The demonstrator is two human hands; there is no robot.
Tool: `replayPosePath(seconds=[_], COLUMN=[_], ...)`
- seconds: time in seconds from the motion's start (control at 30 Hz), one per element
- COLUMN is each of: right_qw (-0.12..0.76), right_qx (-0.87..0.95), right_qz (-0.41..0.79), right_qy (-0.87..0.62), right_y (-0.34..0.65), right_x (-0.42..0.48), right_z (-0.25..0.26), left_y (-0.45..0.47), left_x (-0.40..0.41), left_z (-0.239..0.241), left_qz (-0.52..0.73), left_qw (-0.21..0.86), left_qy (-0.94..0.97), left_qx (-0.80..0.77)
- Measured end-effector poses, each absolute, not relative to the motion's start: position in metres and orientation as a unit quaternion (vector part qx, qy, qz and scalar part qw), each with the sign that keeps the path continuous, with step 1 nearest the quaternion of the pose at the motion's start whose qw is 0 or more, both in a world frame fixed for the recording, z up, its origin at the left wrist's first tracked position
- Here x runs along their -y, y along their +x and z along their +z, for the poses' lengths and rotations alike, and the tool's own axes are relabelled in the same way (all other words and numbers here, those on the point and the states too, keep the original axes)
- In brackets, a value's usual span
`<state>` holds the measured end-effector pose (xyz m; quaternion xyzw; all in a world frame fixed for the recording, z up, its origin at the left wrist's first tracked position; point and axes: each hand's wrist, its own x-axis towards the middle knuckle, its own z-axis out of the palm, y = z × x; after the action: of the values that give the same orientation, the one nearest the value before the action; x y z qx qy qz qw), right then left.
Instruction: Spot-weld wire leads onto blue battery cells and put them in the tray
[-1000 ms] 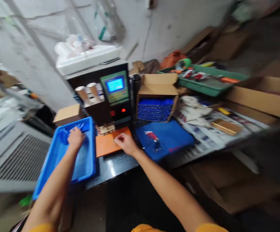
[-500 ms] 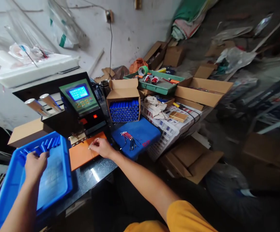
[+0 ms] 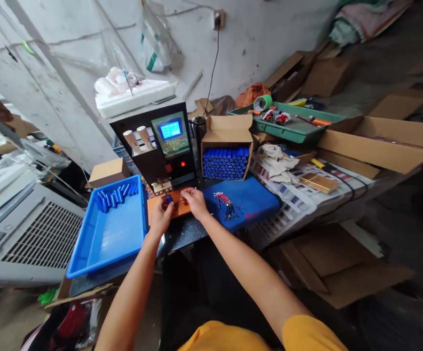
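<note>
My left hand [image 3: 161, 214] is closed around a blue battery cell [image 3: 169, 198] over the orange board [image 3: 155, 204], just in front of the metal prongs [image 3: 163, 185] of a black machine [image 3: 149, 168] resembling a spot welder. Beside it, my right hand [image 3: 194, 201] pinches a thin wire lead [image 3: 182, 194] above the board's right end; most of the lead is hidden by fingers. Several more blue cells [image 3: 114, 196] lie at the back of a blue tray [image 3: 109, 234] on the left. A bunch of red and black wire leads [image 3: 228, 204] rests on a blue pad [image 3: 248, 195] to the right.
Behind the pad stands an open carton [image 3: 229, 122] packed with blue cells. Farther right are a green tray [image 3: 295, 129], a white plastic basket [image 3: 292, 204] and a long cardboard box [image 3: 379, 146]. White foam [image 3: 134, 100] sits atop the machine. A folded carton [image 3: 339, 263] lies below, right.
My left hand has left the blue tray with a cell and come over the orange board beside my right hand. My view has swung left.
</note>
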<state>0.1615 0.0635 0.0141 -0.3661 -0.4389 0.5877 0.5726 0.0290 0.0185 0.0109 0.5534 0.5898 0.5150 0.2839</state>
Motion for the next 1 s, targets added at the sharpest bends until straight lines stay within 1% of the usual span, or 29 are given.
replayPosePath(seconds=[0.23,0.43,0.6,1.0], right_qw=[0.541,0.521,0.489,0.483], right_qx=[0.512,0.573,0.601,0.624], right_qz=[0.552,0.492,0.478,0.476], right_qy=[-0.375,-0.397,-0.414,-0.388], right_y=[0.152,0.140,0.138,0.140], right_x=[-0.068,-0.072,-0.074,-0.075], right_z=[0.016,0.017,0.016,0.022], left_y=[0.030,0.028,0.028,0.023], left_x=[-0.021,-0.021,-0.020,-0.025], left_z=[0.000,-0.005,-0.006,-0.015], left_qz=[0.540,0.537,0.537,0.544], left_qw=[0.240,0.234,0.202,0.231], left_qy=[0.568,0.572,0.575,0.573], left_qx=[-0.573,-0.574,-0.583,-0.568])
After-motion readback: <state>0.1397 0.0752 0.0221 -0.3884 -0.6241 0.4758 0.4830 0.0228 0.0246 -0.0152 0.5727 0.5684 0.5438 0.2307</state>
